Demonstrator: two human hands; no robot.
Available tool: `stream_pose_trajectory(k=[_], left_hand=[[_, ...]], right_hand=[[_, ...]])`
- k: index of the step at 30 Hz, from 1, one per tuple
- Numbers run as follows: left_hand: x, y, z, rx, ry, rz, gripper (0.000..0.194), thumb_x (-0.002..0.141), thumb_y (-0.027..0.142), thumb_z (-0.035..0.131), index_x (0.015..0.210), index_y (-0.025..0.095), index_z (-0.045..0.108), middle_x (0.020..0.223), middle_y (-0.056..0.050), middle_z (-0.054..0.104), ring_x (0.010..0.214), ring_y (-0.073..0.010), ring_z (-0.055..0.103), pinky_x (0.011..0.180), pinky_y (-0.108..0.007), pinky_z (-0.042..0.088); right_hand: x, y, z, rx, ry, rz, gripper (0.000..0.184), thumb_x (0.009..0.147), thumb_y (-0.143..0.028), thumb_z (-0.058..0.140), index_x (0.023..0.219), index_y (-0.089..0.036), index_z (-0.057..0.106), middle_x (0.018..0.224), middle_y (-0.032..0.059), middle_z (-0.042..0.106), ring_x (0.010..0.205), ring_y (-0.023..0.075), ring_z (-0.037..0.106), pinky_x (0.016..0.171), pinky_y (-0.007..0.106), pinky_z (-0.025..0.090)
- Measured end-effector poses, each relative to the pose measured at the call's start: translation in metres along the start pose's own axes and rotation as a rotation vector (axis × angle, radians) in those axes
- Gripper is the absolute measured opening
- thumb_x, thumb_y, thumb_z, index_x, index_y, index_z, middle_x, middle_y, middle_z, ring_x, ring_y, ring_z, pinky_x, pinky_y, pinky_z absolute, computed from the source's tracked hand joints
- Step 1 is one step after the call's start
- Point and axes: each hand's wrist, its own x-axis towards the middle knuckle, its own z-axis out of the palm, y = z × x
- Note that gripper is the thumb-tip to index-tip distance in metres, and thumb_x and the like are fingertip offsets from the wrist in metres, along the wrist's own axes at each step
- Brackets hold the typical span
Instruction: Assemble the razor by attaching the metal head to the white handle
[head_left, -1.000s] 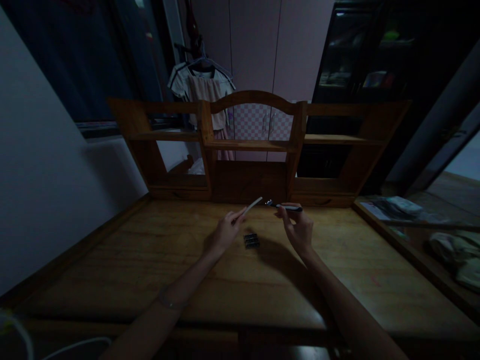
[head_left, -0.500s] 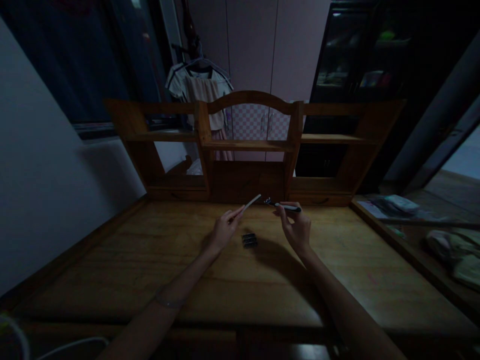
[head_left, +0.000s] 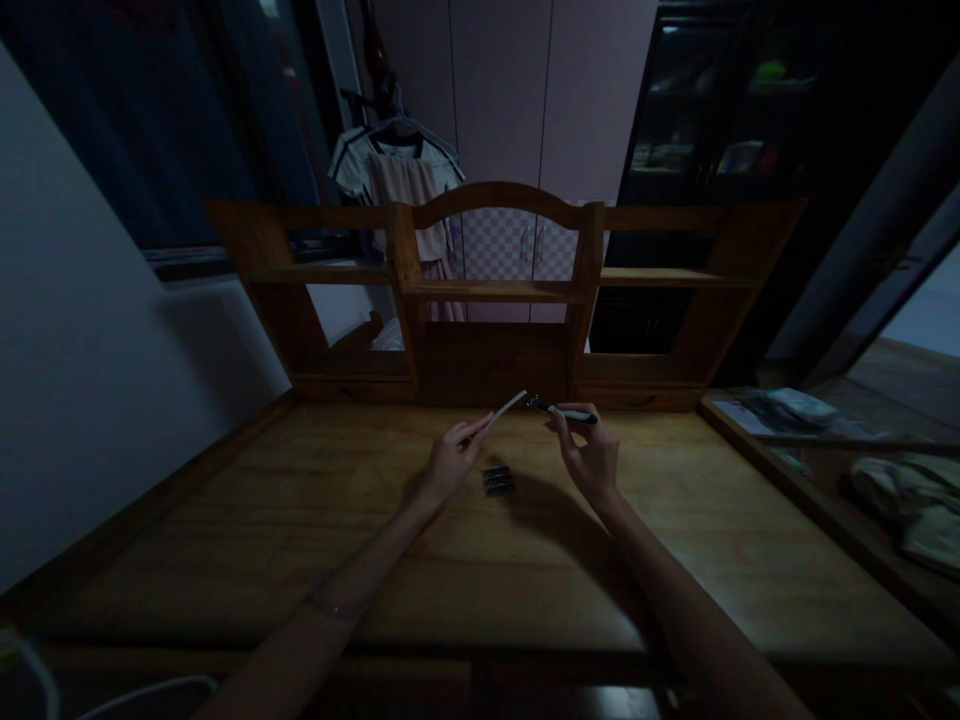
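My left hand (head_left: pixel 448 462) pinches a thin pale stick (head_left: pixel 507 408) that points up and to the right. My right hand (head_left: pixel 592 455) grips a dark pen-like tool (head_left: pixel 568 412) with a pale middle, held level, its small tip pointing left. The tips of the stick and the tool almost meet above the wooden desk (head_left: pixel 420 540). A small dark ribbed block (head_left: pixel 498 480) lies on the desk between and just below my hands, untouched.
A wooden shelf unit (head_left: pixel 495 290) stands along the back of the desk. A grey wall (head_left: pixel 90 380) borders the left. Papers and cloth (head_left: pixel 795 410) lie on a side surface at the right. Clothes (head_left: pixel 401 175) hang on a hanger behind the shelf.
Both hands have stayed almost still. The stick's tip and the tool's tip have drawn slightly closer together.
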Motion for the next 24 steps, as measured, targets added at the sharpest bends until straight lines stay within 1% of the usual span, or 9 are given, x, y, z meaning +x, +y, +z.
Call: stream_pose_trajectory(k=[5, 11, 17, 19, 24], left_hand=[[-0.0011, 0.0085, -0.0002, 0.020, -0.010, 0.053, 0.038, 0.089, 0.035, 0.047, 0.123, 0.021, 0.055, 0.079, -0.003, 0.056, 0.070, -0.0118, 0.050, 0.065, -0.020, 0.039], [-0.0010, 0.0089, 0.0005, 0.020, -0.033, 0.042, 0.038, 0.089, 0.035, 0.047, 0.123, 0.020, 0.055, 0.082, -0.004, 0.058, 0.072, -0.0123, 0.052, 0.066, -0.021, 0.040], [-0.0011, 0.0062, 0.0019, -0.004, -0.041, 0.020, 0.038, 0.088, 0.035, 0.048, 0.122, 0.020, 0.056, 0.083, -0.005, 0.061, 0.073, -0.0131, 0.054, 0.066, -0.021, 0.042], [-0.0012, 0.0058, 0.0021, -0.024, -0.050, 0.014, 0.038, 0.088, 0.035, 0.048, 0.122, 0.019, 0.056, 0.087, -0.006, 0.063, 0.077, -0.0141, 0.056, 0.070, -0.022, 0.044], [-0.0013, 0.0067, 0.0023, -0.096, -0.063, -0.005, 0.037, 0.088, 0.035, 0.048, 0.120, 0.020, 0.058, 0.106, -0.008, 0.064, 0.092, -0.0175, 0.059, 0.082, -0.027, 0.044]], right_hand=[[0.0002, -0.0005, -0.0001, -0.005, 0.002, -0.008, 0.012, 0.092, -0.031, 0.053, 0.096, -0.020, 0.056, 0.084, 0.0036, 0.065, 0.075, 0.0185, 0.065, 0.066, 0.028, 0.051], [-0.0008, -0.0007, -0.0002, 0.000, -0.012, 0.002, 0.014, 0.092, -0.032, 0.052, 0.097, -0.020, 0.056, 0.082, 0.0045, 0.065, 0.075, 0.0195, 0.065, 0.067, 0.029, 0.051], [-0.0007, -0.0019, 0.0006, 0.004, -0.012, -0.011, 0.014, 0.092, -0.033, 0.052, 0.096, -0.020, 0.056, 0.082, 0.0045, 0.065, 0.074, 0.0193, 0.066, 0.065, 0.028, 0.052], [-0.0008, -0.0019, 0.0004, -0.003, -0.018, -0.016, 0.014, 0.092, -0.033, 0.051, 0.096, -0.020, 0.056, 0.082, 0.0045, 0.065, 0.074, 0.0195, 0.066, 0.065, 0.029, 0.052], [-0.0015, -0.0018, -0.0002, -0.013, -0.046, -0.023, 0.013, 0.092, -0.031, 0.051, 0.098, -0.020, 0.056, 0.082, 0.0037, 0.065, 0.075, 0.0193, 0.065, 0.067, 0.028, 0.051]])
